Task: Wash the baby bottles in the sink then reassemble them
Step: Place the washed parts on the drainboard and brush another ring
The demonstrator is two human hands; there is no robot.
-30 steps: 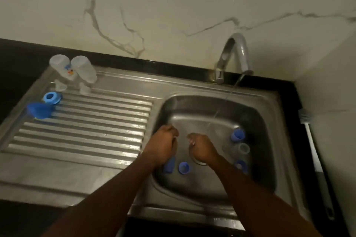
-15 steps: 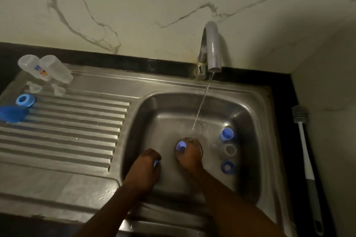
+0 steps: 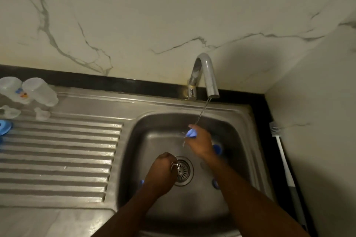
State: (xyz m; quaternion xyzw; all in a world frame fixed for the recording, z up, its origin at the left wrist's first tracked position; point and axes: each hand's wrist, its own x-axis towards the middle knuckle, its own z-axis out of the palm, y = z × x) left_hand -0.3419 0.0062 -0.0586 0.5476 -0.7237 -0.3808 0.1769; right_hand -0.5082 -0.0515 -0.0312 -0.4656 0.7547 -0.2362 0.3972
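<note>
Blue part [image 3: 191,133] gripped by right hand [image 3: 200,143] under stream [image 3: 202,110]; left hand [image 3: 161,175] curled, contents indeterminate. Bottles [image 3: 38,90], upper left, unassembled.

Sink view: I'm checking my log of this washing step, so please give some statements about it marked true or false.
Water runs from the tap. True.
The right hand holds a blue part under the stream. True.
The clear bottles lie in the basin. False: they sit on the drainboard, at its far left.
The left hand grips the brush. False: the brush lies right of the sink; the left hand is curled near the drain.
</note>
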